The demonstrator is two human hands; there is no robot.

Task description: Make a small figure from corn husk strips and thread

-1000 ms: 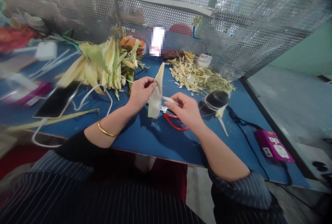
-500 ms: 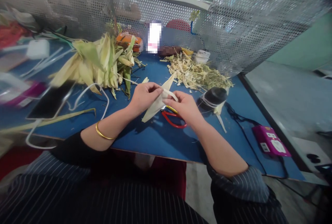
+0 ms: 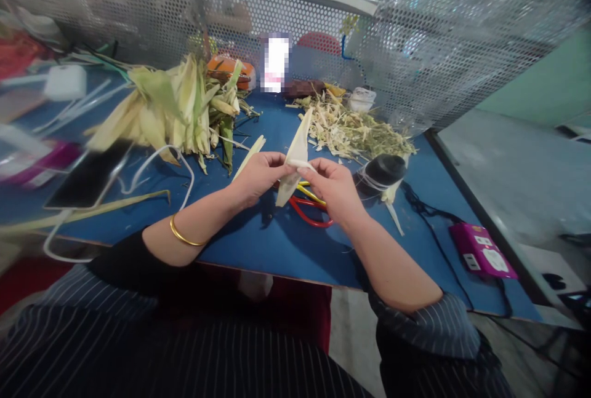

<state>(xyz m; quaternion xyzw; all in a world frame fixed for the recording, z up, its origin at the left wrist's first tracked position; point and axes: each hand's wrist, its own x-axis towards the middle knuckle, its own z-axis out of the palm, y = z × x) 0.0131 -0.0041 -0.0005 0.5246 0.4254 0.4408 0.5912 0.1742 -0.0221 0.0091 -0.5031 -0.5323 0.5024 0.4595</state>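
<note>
Clothing: nearest us, a dark pinstriped garment [image 3: 194,355], sleeves ending below the elbows.
Left forearm: we note a gold bangle [image 3: 182,236].
Left hand [image 3: 258,178]: thumb and fingers pinching a pale husk [image 3: 299,139].
Right hand [image 3: 335,190]: fingertips gripping a narrow pale strip [image 3: 301,165] laid across that husk.
Husk position: between both hands, held tilted above the blue table [image 3: 277,256], tip pointing away from us.
Scissors [image 3: 314,222]: on the table by the right hand, red and yellow handles showing; we cannot see the whole blades.
Black spool [image 3: 386,170]: just beyond the right hand, pale thread around it.
Husk bundle [image 3: 184,109]: farther off, left.
Shredded heap [image 3: 351,130]: farther off, right.
Mesh panel [image 3: 300,1]: behind everything on our table.
</note>
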